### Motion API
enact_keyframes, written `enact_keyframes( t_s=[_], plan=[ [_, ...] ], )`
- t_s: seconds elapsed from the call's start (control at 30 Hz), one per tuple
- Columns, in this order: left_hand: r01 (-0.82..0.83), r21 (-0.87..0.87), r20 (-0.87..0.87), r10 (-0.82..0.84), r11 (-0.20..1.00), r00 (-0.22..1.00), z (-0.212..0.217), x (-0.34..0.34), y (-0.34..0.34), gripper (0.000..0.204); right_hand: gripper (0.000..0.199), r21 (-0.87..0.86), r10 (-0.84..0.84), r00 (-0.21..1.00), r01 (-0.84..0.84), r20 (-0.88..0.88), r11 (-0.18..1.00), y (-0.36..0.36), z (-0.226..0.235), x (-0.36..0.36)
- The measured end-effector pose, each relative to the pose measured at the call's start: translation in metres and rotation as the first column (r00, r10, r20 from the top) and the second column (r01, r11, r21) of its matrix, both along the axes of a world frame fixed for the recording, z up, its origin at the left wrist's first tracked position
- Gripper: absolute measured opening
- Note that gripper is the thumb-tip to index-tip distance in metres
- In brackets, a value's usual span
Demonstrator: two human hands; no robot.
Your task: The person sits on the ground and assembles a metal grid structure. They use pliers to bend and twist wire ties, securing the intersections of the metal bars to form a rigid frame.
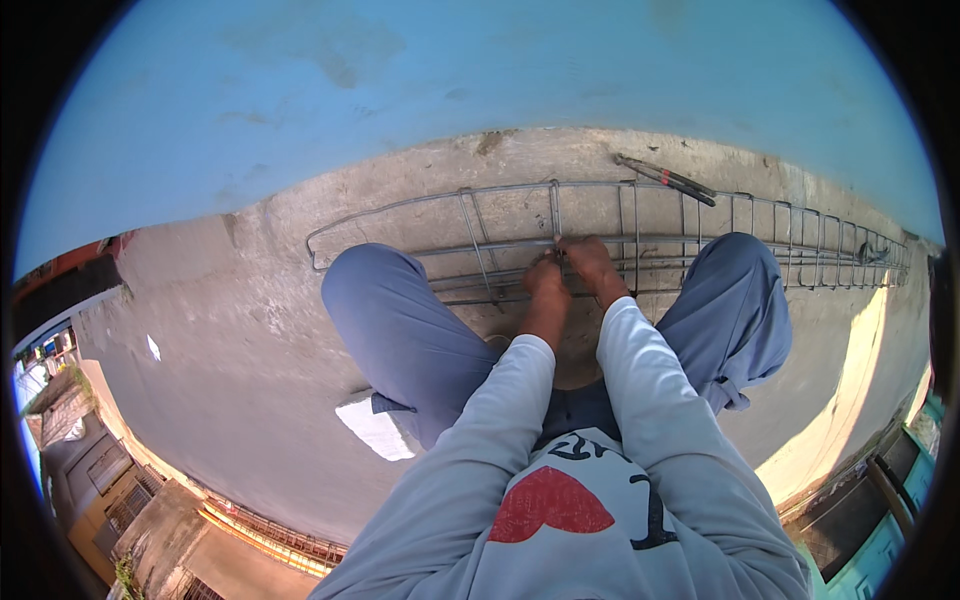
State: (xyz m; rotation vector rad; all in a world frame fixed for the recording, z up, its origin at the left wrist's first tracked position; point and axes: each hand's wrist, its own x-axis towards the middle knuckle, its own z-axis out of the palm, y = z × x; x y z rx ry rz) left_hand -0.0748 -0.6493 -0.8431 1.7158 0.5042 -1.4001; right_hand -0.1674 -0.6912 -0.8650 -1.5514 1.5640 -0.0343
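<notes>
A long cage of steel reinforcing bars (640,239) with tied stirrups lies across the concrete in front of me, beyond my bent knees. My left hand (546,277) is closed at the near side of a middle bar, close to a stirrup. Right beside it, my right hand (588,262) has its fingers bent and pressed together at the same joint. Whatever the fingertips pinch is too small and hidden to make out. Past the cage's far bar lies a pair of pincers (668,180) with dark handles and red marks, touched by neither hand.
A blue wall (480,70) rises behind the cage. Dark coiled wire (873,253) sits on the cage's right part. By my left leg is a white block (380,425). The concrete surface (250,400) drops off toward buildings at the lower left.
</notes>
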Motion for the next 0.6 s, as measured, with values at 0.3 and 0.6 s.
enact_keyframes(
  t_s=[0.3,0.6],
  plan=[
    [-0.088,0.078,-0.088,0.094,0.993,0.992,-0.03,0.007,-0.005,0.029,0.054,-0.051,-0.155,0.977,0.149,-0.148,0.988,0.002,0.025,0.013],
    [-0.257,-0.066,-0.178,0.242,0.964,0.954,-0.042,0.009,0.005,0.023,0.051,-0.051,-0.16,0.983,0.156,-0.091,0.986,0.003,0.024,0.019]
  ],
)
